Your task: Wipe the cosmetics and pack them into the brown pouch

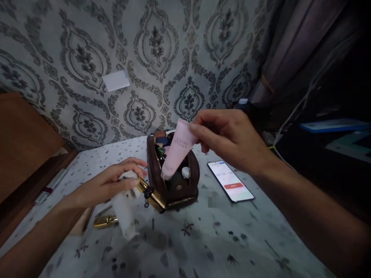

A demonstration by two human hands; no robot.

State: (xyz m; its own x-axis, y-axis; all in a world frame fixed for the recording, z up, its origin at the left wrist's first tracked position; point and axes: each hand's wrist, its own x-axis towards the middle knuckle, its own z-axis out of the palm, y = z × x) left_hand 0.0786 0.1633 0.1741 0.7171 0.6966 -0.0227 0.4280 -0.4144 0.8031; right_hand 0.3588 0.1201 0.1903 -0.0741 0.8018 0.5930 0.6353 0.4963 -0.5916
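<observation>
Over the open dark brown bag (154, 162), my right hand (224, 137) pinches a pale pink tube (179, 146) by its flat end, with the cap end tilted down toward the opening. A white-capped item (186, 172) and several small items are inside the bag. To the left of the bag, my left hand (116, 181) has its fingers wrapped round a crumpled white tissue (124, 212). A gold tube with a black middle (152, 195) slants from its fingertips down to the bag's front left corner.
A lit phone (231, 181) lies right of the bag. Another gold item (105, 221) rests beneath my left wrist. The patterned cloth (203, 247) covers the surface. A brown wooden piece (27, 131) stands left; a cable (304, 100) hangs right.
</observation>
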